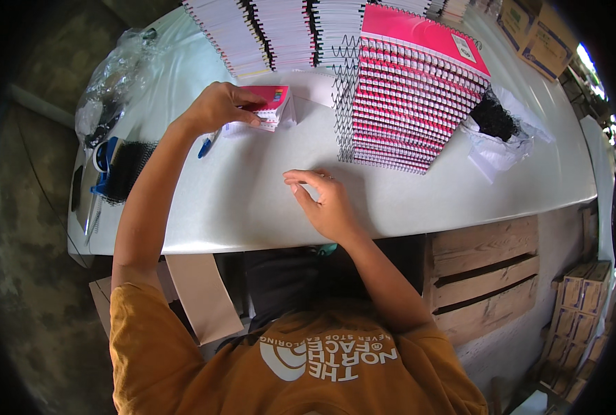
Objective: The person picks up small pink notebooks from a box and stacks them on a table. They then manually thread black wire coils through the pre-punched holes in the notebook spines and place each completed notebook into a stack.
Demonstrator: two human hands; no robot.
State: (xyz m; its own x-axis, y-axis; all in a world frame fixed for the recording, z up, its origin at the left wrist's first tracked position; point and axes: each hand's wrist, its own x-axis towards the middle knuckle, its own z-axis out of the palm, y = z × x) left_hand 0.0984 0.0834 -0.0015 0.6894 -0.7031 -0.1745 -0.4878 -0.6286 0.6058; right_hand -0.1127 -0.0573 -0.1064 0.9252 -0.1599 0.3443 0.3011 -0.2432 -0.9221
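Observation:
On the table's left half, my left hand point(219, 111) reaches over a small stack of pink-covered booklets point(277, 97). Its fingers lie on the top cover and the thumb is at the near edge, closed on the stack's left side. White page edges show beneath the pink. My right hand point(327, 204) is held over the near middle of the table, apart from everything. Its fingers are loosely bent with a gap to the thumb, and nothing shows in them. A tall pile of pink spiral notebooks point(418, 104) stands right of centre, with loose wire coils point(346, 104) along its left side.
Stacks of coil-bound white pages point(280, 34) line the table's far side. A blue pen point(206, 146) lies near the booklets. Black coils point(129, 166) and clear plastic point(111, 90) occupy the left, a white bag of black coils point(498, 124) the right. Cardboard boxes point(539, 34) are at far right.

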